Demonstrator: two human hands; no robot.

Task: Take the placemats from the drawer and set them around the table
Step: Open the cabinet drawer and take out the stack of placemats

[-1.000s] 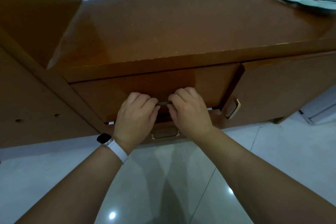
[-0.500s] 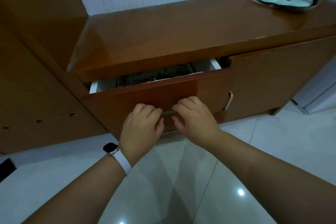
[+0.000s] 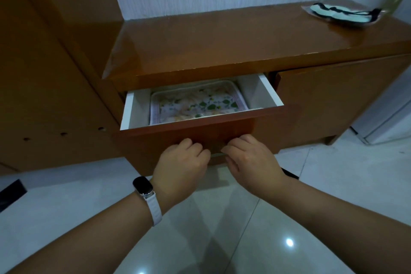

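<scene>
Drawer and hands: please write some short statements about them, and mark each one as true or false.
1. The drawer stands partly open. True.
2. A floral placemat lies inside the drawer. True.
3. Only the left hand grips the drawer handle. False: the right hand grips it too.
4. The watch is on the right wrist. False: it is on the left wrist.
5. The cabinet door to the right of the drawer is open. False: it is closed.
</scene>
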